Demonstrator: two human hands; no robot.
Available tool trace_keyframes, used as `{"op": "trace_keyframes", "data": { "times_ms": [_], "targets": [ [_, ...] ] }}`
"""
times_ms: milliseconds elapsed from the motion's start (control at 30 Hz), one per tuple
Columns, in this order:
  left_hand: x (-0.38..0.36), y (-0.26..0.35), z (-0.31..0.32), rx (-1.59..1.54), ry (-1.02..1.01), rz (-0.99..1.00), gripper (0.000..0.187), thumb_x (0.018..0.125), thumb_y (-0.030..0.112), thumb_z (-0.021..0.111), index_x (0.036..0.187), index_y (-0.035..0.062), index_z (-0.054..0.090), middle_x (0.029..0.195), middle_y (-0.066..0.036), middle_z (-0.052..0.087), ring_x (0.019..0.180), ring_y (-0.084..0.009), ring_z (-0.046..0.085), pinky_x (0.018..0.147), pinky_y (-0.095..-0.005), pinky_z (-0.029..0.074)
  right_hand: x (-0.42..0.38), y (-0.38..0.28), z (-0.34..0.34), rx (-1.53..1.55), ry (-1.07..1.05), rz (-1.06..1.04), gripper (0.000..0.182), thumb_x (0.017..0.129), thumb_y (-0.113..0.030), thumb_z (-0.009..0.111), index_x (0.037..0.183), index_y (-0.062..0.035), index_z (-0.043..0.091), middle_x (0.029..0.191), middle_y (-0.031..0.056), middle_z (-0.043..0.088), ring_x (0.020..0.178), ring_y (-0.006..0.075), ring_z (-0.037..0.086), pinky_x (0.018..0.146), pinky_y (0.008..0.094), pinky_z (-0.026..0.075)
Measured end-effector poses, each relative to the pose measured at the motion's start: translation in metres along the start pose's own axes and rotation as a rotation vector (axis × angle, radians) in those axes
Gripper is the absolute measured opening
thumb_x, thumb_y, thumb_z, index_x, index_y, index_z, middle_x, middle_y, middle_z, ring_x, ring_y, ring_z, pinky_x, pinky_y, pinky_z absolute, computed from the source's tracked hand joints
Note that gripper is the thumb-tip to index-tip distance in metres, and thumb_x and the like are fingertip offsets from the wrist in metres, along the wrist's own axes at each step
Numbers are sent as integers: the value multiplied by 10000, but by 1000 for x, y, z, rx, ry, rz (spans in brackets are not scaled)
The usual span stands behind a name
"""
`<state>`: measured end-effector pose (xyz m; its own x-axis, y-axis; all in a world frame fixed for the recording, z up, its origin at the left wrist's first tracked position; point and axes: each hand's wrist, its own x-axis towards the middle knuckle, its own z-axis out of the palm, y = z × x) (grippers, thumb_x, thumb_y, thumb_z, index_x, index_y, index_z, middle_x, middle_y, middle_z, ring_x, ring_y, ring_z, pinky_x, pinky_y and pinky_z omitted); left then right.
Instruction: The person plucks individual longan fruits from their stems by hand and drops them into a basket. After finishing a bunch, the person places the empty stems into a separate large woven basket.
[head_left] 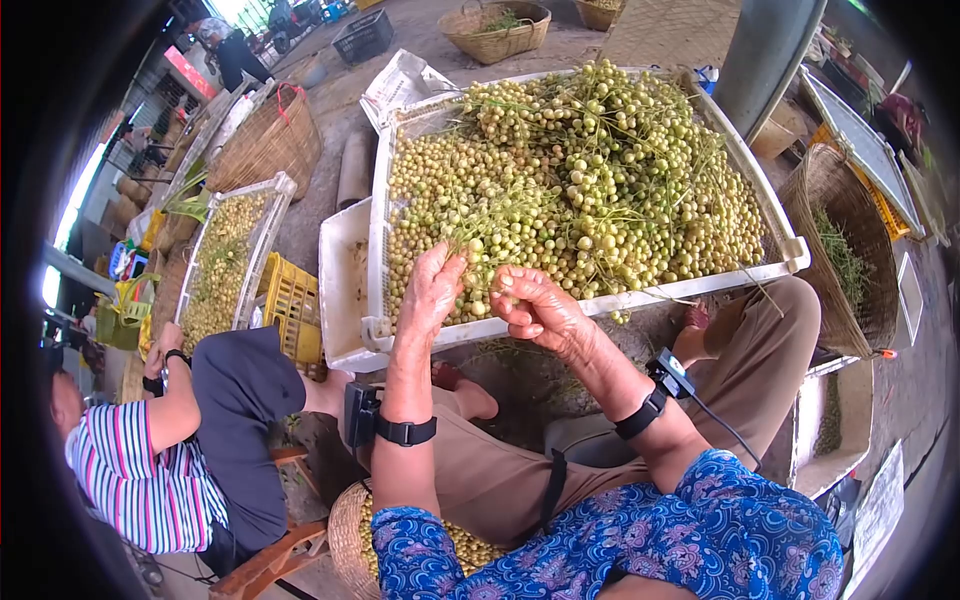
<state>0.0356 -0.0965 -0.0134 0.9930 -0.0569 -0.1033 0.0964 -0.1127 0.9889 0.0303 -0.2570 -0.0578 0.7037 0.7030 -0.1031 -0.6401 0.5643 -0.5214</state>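
A white-rimmed tray (590, 300) heaped with small round yellow-green fruits (640, 150) on thin stems stands in front of me. My left hand (435, 288) is closed at its near edge, the fingers wrapped round the thin stems of a fruit sprig (476, 246). Just to the right, my right hand (542, 308) has its thumb and forefinger pinched together and the other fingers curled. Whatever lies between those fingertips is too small to make out. Both hands hover above the tray's near side, close together but apart.
A wicker basket (815, 190) with green stems stands right of the tray. On the left are a second fruit tray (262, 240), a yellow crate (292, 300) and a seated person in a striped shirt (140, 440). A fruit-filled basket (350, 530) sits by my lap. A post (765, 65) rises behind.
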Motion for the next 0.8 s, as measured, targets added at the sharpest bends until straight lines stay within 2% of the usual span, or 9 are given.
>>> {"op": "trace_keyframes", "data": {
  "times_ms": [133, 233, 333, 433, 467, 567, 667, 700, 800],
  "targets": [
    [3, 0, -7, -8, 73, -32, 135, 855, 203, 456, 938, 119, 522, 555, 91, 377, 389, 4, 282, 329, -151, 202, -3, -3, -6, 261, -171, -142, 182, 791, -191, 551, 784, -28, 470, 624, 16, 384, 442, 47, 337, 294, 137, 268],
    [-1, 6, -8, -25, 72, -72, 123, 857, 204, 454, 937, 137, 519, 564, 97, 371, 389, 2, 273, 330, -156, 197, -3, -5, -10, 201, -227, -140, 201, 806, -248, 527, 828, -50, 499, 674, 20, 467, 455, 38, 338, 310, 132, 242],
    [-3, 5, -1, -28, 10, -72, 110, 858, 203, 451, 898, 124, 516, 556, 89, 367, 403, -1, 290, 338, -164, 207, 1, 2, -3, -31, 13, -56, 225, 820, -255, 512, 906, -46, 502, 709, 22, 510, 469, 49, 387, 303, 129, 239],
    [-4, 5, 6, 143, -6, 65, 184, 846, 181, 457, 907, 29, 541, 614, 1, 490, 501, -82, 422, 457, -238, 353, 1, 7, 12, -101, 121, 38, 166, 826, -216, 520, 871, -57, 503, 654, 15, 504, 420, 40, 373, 292, 136, 223],
    [-1, -2, 5, 141, -8, 63, 184, 846, 181, 457, 907, 29, 541, 614, 1, 490, 501, -82, 422, 457, -238, 353, 2, 8, 12, -101, 124, 39, 166, 826, -216, 520, 871, -57, 503, 654, 15, 504, 420, 40, 373, 292, 136, 223],
    [16, -28, 5, 71, 61, 349, 177, 832, 144, 445, 882, 5, 544, 655, -51, 518, 578, -109, 459, 525, -265, 381, 3, 8, 9, -30, 112, -27, 119, 813, -163, 529, 827, -48, 502, 622, 15, 495, 406, 35, 360, 294, 142, 209],
    [13, -21, 3, 58, 12, 261, 174, 832, 140, 449, 882, 2, 543, 662, -46, 513, 598, -117, 460, 545, -268, 379, 2, 8, 8, 25, 148, -34, 96, 799, -132, 525, 798, -41, 494, 591, 18, 473, 391, 39, 331, 297, 147, 209],
    [5, -10, 3, 162, -11, 194, 171, 841, 153, 455, 900, 18, 542, 658, -13, 505, 553, -93, 443, 491, -248, 369, 2, 9, 7, 25, 149, -33, 96, 799, -132, 525, 798, -41, 494, 591, 18, 473, 391, 39, 331, 297, 147, 209],
    [3, -5, 7, 14, 69, 99, 164, 852, 175, 458, 917, 50, 542, 620, 32, 469, 480, -48, 395, 409, -208, 322, 2, 14, -1, 87, -47, -83, 126, 782, -154, 522, 785, -34, 484, 594, 33, 462, 390, 46, 316, 298, 151, 212]
  ]
}}
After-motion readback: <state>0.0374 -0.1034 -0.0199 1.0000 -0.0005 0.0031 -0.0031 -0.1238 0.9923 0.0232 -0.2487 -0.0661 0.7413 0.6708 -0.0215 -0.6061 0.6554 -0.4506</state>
